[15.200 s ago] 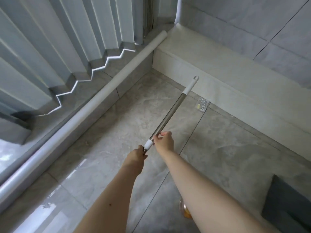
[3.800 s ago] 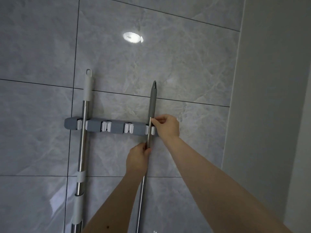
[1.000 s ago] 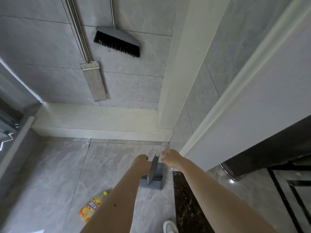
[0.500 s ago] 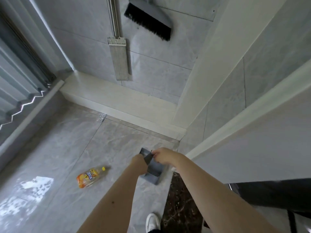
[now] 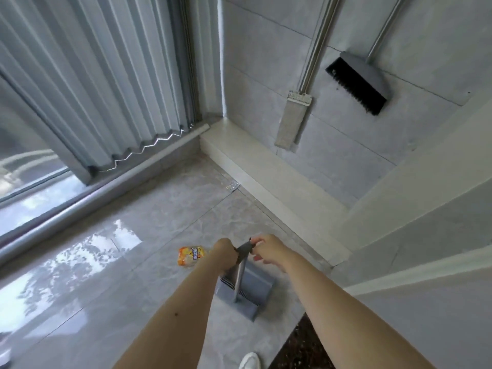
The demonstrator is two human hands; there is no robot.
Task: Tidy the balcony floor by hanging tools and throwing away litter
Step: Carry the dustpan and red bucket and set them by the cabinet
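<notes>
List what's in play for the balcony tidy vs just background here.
In play:
- dustpan, handle gripped by left hand and right hand
- orange bottle lying on the floor
- clear wrapper by the step
- mop and broom, already on the wall

Background:
- pleated blind
- white shoe
- dark mat

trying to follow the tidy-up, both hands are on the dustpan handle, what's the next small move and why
Probably lift the dustpan off the floor toward the wall. The left hand grips its handle and the right hand pinches the top, while the mop and broom already hang there. The orange bottle can wait.
</notes>
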